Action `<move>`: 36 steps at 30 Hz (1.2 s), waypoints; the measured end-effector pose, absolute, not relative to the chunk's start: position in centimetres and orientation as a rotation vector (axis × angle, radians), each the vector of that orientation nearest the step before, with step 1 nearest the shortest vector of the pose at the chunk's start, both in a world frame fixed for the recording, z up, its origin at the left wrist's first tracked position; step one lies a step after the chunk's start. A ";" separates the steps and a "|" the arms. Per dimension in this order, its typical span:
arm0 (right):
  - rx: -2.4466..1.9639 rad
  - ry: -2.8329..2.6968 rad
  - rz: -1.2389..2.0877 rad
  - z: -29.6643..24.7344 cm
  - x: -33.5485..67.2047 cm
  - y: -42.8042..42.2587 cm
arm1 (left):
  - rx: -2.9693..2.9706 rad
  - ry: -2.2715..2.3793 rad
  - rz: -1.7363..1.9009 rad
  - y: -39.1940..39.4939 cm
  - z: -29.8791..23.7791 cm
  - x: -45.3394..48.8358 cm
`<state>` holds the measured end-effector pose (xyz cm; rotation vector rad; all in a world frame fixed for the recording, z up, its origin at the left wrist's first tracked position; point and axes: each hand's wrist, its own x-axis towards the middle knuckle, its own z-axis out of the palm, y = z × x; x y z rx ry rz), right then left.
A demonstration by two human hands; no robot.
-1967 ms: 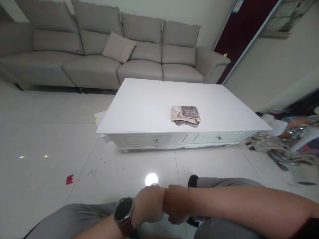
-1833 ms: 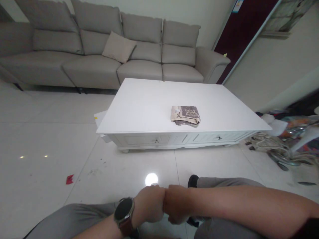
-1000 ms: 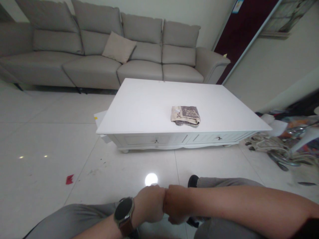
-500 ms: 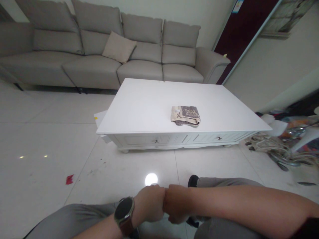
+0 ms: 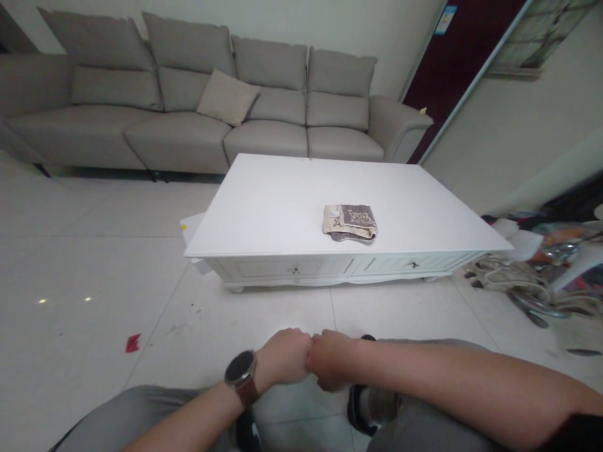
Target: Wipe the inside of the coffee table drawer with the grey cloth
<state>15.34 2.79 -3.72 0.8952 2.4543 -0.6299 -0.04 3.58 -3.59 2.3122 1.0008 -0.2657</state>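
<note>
Both of my hands are curled into fists that meet knuckle to knuckle above the floor, in front of the coffee table. My left hand (image 5: 286,356) has a round dark-faced watch (image 5: 241,368) with a brown strap at its wrist. Against it presses my right hand (image 5: 333,359), fingers folded in. Nothing shows in either fist, though the palms are turned from view. Beyond the hands, a folded brown and beige patterned towel (image 5: 350,223) lies near the front edge of the white coffee table (image 5: 273,201), apart from both hands.
A grey sofa (image 5: 264,141) with a beige cushion (image 5: 228,97) stands behind the table. A red scrap (image 5: 133,343) lies on the tiled floor at left. Cluttered items and a coiled hose (image 5: 513,282) are at right. My knees flank the hands.
My two fists have risen slightly in the picture and stay pressed together. The view has tilted up a little. The towel has not moved on the table.
</note>
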 end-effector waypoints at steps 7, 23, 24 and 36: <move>0.883 2.360 -0.559 0.3 16.3 7.0 | 2.320 1.251 -0.189 8.3 -7.2 -0.4; 1.286 2.307 -0.595 5.2 20.2 13.4 | 1.966 1.726 -0.012 18.0 -16.5 2.1; 1.291 2.314 -0.600 5.3 20.3 13.3 | 1.962 1.726 -0.011 18.3 -16.9 2.3; 1.471 2.225 -0.537 5.4 24.1 14.5 | 2.011 1.719 -0.052 20.3 -17.1 3.3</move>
